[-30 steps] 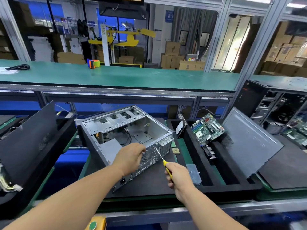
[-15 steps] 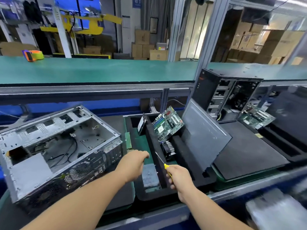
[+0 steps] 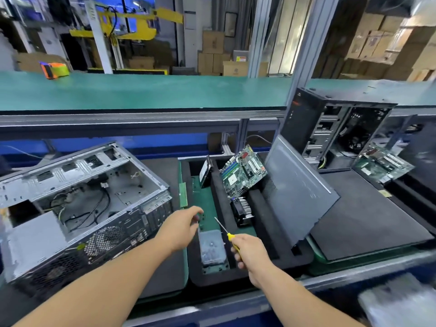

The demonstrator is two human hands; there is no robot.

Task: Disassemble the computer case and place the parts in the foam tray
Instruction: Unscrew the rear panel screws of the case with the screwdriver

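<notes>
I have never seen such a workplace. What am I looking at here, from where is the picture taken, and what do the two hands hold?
The picture comes from a camera worn on a person's head, looking down at their own bare arms. No robot is here. On the left lies an opened grey computer case, mostly emptied. Beside it stands a black foam tray with parts already in it: a green motherboard leaning upright, a cooler, a grey side panel, and a small clear box. The right hand grips a yellow screwdriver. The left hand reaches over the box; its fingers seem to pinch something small, too small to identify.
</notes>
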